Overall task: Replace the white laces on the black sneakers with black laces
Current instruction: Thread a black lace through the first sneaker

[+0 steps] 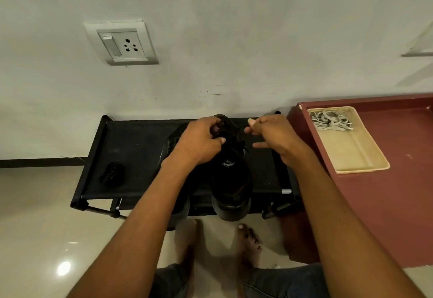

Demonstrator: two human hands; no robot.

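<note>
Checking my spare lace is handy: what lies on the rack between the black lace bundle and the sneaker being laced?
In the head view, only bare black rack fabric lies between the black lace bundle and the sneaker; the left forearm crosses above near the shoe.

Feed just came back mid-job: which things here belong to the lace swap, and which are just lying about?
Job:
- black sneaker on the black rack
- left hand, right hand at its black lace
- spare black laces
- white laces in the beige tray

Lying about:
- wall socket
- maroon table
</note>
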